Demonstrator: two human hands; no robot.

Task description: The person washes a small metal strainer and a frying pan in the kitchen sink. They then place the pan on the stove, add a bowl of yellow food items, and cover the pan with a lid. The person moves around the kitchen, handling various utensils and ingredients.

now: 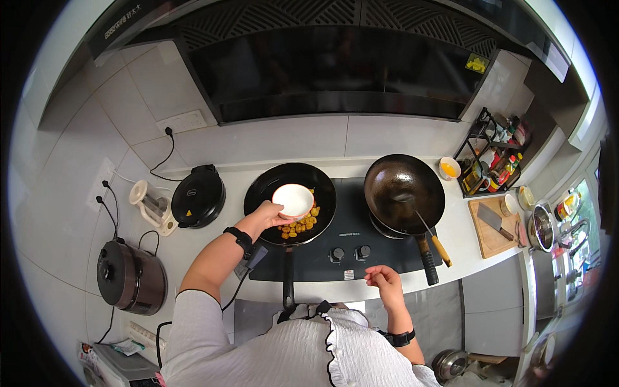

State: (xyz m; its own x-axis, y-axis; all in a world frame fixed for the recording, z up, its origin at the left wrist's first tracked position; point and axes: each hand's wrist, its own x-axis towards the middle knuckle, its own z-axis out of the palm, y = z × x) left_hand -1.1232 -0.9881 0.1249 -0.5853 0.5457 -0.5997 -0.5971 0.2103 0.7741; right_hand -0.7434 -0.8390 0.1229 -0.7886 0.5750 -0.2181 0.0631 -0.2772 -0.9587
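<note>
My left hand (273,215) grips a white bowl with an orange rim (293,201) by its side, over the black frying pan (256,184) on the left of the hob. Browned yellow food pieces (302,226) lie in the pan, partly hidden by the bowl. My right hand (384,280) hangs before the hob's front edge, fingers loosely curled, with nothing seen in it. A dark wok (396,188) sits on the right burner, and a metal utensil with a wooden handle (439,249) rests in it.
Left on the counter stand a black electric griddle (198,196), a blender (150,205) and an electric pressure cooker (130,278). To the right are a bowl with orange-yellow contents (449,168), a spice rack (491,155), and a cutting board (483,242) bearing a cleaver (494,220). The pan's handle (288,280) sticks out towards me.
</note>
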